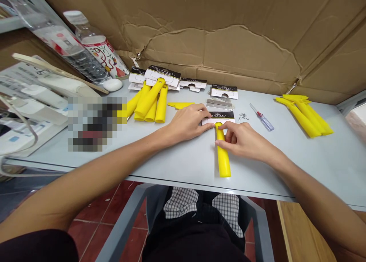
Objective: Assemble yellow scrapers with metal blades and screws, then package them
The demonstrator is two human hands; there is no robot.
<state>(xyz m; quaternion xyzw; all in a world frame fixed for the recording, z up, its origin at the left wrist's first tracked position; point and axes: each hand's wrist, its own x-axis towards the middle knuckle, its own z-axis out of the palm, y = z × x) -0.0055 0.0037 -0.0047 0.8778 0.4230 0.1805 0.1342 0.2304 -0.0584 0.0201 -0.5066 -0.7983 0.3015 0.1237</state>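
Note:
In front of me lies a yellow plastic handle (223,159), its narrow upper end over a black-and-white header card (224,115). My left hand (190,123) holds the card's left side, its thumb reaching to the top of the handle. From the right, my right hand (241,138) grips the handle near its upper end between thumb and fingers. Just beyond the card are flat metal pieces (219,103) and another header card (224,91). A small heap of screws (243,117) sits to the right, beside a screwdriver (262,118) with a clear handle.
Several yellow handles with cards (150,98) are piled at the left. More yellow handles (307,117) lie far right. Two bottles (97,45) stand back left, near a white rounded object (113,85). Cardboard (214,37) walls the back of the table (177,159).

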